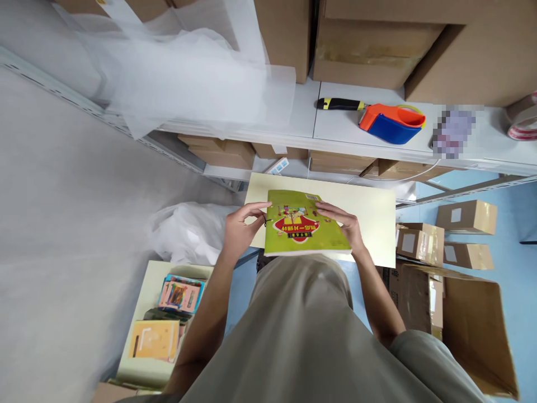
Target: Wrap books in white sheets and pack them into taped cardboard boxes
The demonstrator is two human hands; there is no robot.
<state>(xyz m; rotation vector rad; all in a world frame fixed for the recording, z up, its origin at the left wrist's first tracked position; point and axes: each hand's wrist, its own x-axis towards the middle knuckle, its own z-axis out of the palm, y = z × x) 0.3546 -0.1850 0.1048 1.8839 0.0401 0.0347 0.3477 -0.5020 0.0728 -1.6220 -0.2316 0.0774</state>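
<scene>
A green book (304,224) with a red and yellow cover design is in front of my body, over a pale yellow board (373,224). Its printing appears upside down from where I look. My left hand (243,224) pinches the book's left edge between thumb and fingers, and a small dark loop shows by the fingertips. On the other side, my right hand (344,221) grips the right edge, with fingers lying on the cover and the thumb mostly hidden.
A shelf ahead carries white foam sheets (201,84), a box cutter (339,104), an orange and blue tape dispenser (392,124), a blurred phone-like item (453,131) and tape rolls (522,120). Book stacks (182,294) stand lower left; cartons (465,217) sit at right.
</scene>
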